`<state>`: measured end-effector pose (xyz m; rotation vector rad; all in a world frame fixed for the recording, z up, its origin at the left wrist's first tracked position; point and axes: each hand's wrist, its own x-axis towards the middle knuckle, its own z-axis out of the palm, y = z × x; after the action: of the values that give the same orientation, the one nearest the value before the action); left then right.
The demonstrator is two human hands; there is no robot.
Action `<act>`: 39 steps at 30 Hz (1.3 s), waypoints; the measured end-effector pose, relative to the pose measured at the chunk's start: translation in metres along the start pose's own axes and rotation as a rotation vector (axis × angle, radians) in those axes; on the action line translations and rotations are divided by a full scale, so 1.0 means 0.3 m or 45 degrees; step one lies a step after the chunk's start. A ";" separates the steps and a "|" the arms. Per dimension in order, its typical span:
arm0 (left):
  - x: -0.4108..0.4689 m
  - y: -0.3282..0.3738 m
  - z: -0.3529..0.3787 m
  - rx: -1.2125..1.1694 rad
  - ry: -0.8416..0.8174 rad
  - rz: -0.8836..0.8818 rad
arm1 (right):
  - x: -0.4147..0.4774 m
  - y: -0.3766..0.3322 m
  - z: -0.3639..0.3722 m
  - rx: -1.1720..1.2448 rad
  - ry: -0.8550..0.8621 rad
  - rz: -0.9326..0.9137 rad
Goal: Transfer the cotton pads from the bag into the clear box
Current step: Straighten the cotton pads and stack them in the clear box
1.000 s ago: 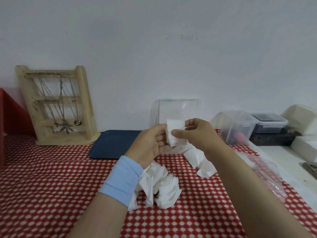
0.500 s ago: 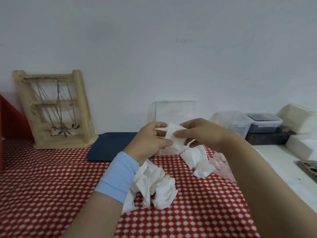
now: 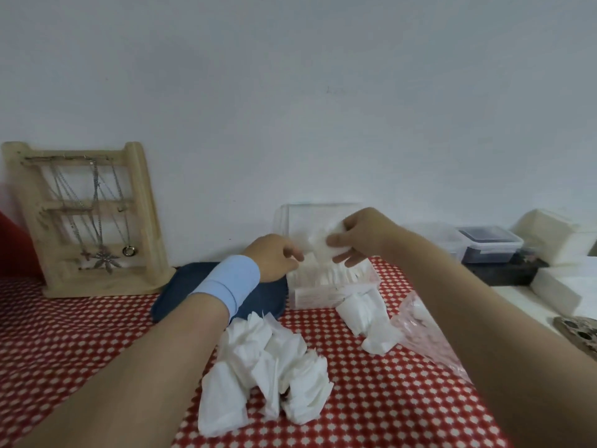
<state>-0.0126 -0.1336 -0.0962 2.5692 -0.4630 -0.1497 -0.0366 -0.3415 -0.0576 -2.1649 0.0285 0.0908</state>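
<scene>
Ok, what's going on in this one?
A person is loading the clear box. The right hand pinches one cotton pad over the open box, which already holds some. The left hand hovers beside it; blur hides whether it grips anything. On the checked cloth lie piles of loose pads, near the bag.

Soft, even, rather dim light is falling from above, giving the wall (image 3: 290, 92) a grey-blue cast that is darkening toward its top corners. Only faint shadows are lying under the forearms. The right hand (image 3: 365, 234), the cotton pad (image 3: 323, 245) in its fingers and the left hand (image 3: 274, 257) are smearing with motion blur. The wooden rack (image 3: 80, 218) at the table's (image 3: 64, 334) far left edge is bowing from wide-angle distortion.
</scene>
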 end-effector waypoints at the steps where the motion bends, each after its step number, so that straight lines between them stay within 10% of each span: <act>1: 0.009 -0.015 0.013 0.076 -0.032 0.005 | 0.011 0.009 0.026 -0.055 -0.031 0.002; 16: 0.058 -0.052 0.064 -0.117 0.140 -0.088 | 0.052 -0.066 0.166 -1.368 -0.126 0.026; 27: -0.016 -0.084 0.061 -0.310 0.056 -0.040 | 0.031 -0.103 0.207 -0.573 -0.351 0.511; 39: -0.136 0.017 0.068 0.258 -0.362 0.132 | -0.009 -0.022 0.212 -0.346 -0.110 0.196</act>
<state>-0.0563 -0.1329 -0.1103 2.7243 -0.7499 -0.4561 -0.0425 -0.2854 -0.0875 -2.4257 0.1408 0.2912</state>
